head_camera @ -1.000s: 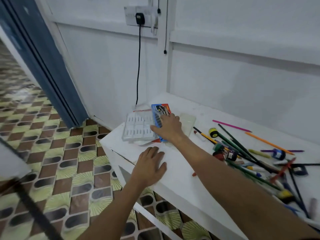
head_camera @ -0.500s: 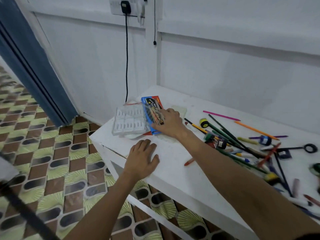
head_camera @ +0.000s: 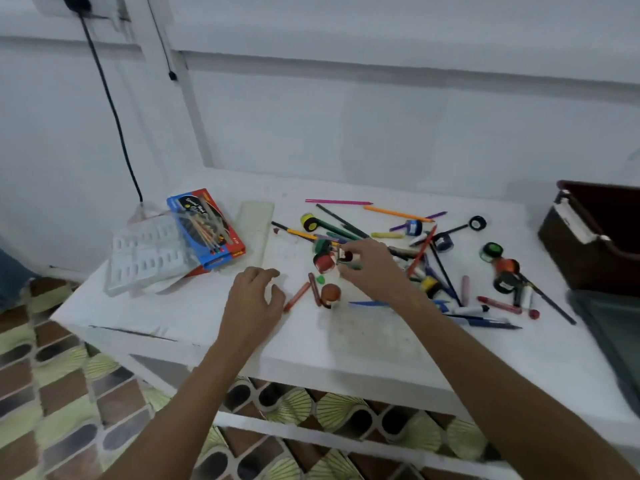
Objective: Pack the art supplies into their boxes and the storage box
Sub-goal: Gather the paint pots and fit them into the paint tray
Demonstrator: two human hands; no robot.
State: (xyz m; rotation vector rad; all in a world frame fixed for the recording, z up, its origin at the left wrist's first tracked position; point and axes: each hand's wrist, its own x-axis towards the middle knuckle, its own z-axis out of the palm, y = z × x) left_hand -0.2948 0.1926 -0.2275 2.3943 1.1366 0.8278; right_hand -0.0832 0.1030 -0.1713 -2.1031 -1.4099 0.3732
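A blue and red pencil box (head_camera: 206,228) lies at the table's left, partly on a clear plastic tray (head_camera: 145,256). Loose pencils (head_camera: 398,213), crayons (head_camera: 297,296) and small paint pots (head_camera: 491,250) are scattered over the middle of the table. My right hand (head_camera: 372,271) is over the left end of this pile, its fingertips pinching a small dark-lidded paint pot (head_camera: 346,255) beside a red pot (head_camera: 323,262). My left hand (head_camera: 254,299) rests on the table with loosely curled fingers and holds nothing. The dark brown storage box (head_camera: 595,237) stands at the far right.
A flat pale case (head_camera: 256,225) lies right of the pencil box. A grey lid-like sheet (head_camera: 613,327) sits before the storage box. A black cable (head_camera: 114,109) hangs down the wall at the back left. The white table (head_camera: 363,344) has bare room near its front edge.
My right hand left the pencil box and moved right to the pile of pots. My left hand shifted right. The view swung right, bringing the storage box into sight.
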